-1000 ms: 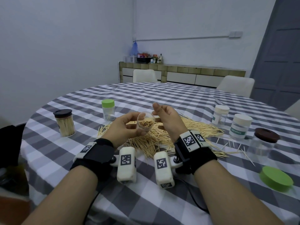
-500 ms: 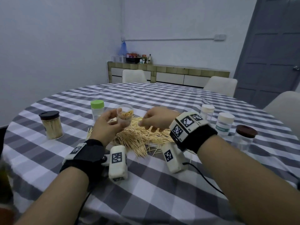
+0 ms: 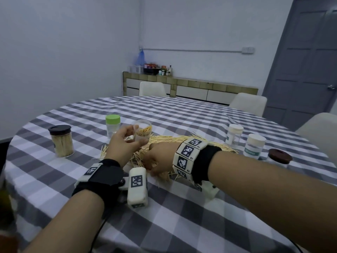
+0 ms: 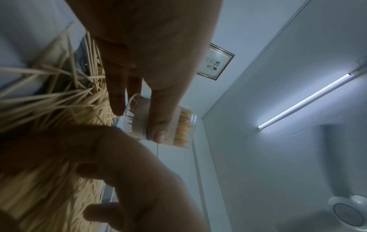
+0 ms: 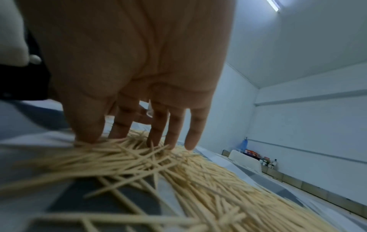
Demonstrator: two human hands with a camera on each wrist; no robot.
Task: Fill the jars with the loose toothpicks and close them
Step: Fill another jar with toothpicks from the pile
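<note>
My left hand (image 3: 134, 138) holds a small clear jar (image 3: 144, 133) partly filled with toothpicks, tilted and lidless, just above the left end of the loose toothpick pile (image 3: 184, 141). In the left wrist view the thumb and fingers (image 4: 117, 108) wrap the jar (image 4: 178, 128). My right hand (image 3: 155, 161) is lowered onto the near side of the pile. In the right wrist view its straight, spread fingers (image 5: 174, 138) and thumb touch the toothpicks (image 5: 198, 180); nothing is gripped.
On the checked tablecloth (image 3: 182, 225), a black-lidded jar full of toothpicks (image 3: 61, 142) and a green-lidded jar (image 3: 112, 125) stand left. Two white-lidded jars (image 3: 235, 134) (image 3: 255, 146) and a brown-lidded jar (image 3: 280, 156) stand right. Chairs ring the far edge.
My right hand dropped from beside the jar's mouth down onto the pile. My left hand carried the jar up and to the left. The head view swung right.
</note>
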